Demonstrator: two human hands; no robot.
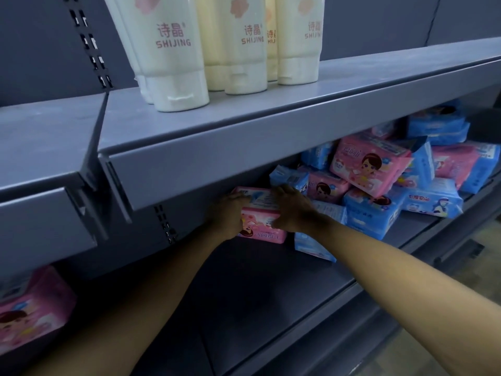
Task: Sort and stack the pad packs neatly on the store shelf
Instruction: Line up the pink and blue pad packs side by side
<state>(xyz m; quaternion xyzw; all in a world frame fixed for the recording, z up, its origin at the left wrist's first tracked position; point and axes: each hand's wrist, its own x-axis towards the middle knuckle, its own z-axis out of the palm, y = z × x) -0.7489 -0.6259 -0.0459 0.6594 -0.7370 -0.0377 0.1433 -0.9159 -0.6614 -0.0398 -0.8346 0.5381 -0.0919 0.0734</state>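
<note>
Progress: early, by the look of it. Two pink packs sit one on the other at the left end of the lower shelf (244, 280); most of the stock is not yet sorted.
Done so far: the pink stack (261, 215) looks like the start of a tidy column, upper pack lying flat on the lower one, whose printed front faces outward upside down.
Left to do: the jumbled heap (379, 180) of pink and blue packs to the right, tilted and overlapping at all angles, needs separating by colour and stacking.
Left hand (226, 215): on the left end of the pink stack, fingers curled round its side, holding it.
Right hand (291, 210): on the right end of the same stack, fingers curved over the top edge of the upper pack, thumb side at the front.
Pack relative to fingers: the stack lies squeezed between both hands, touching each.
Nearest loose pack: a blue pack (311, 245) lies just beside the stack, partly under the right wrist.
Judged step: squaring the two pink packs against each other.
Elsewhere: white Shijing bottles (176, 63) stand on the upper shelf; another pink pack (32, 310) sits in the bay at far left.
</note>
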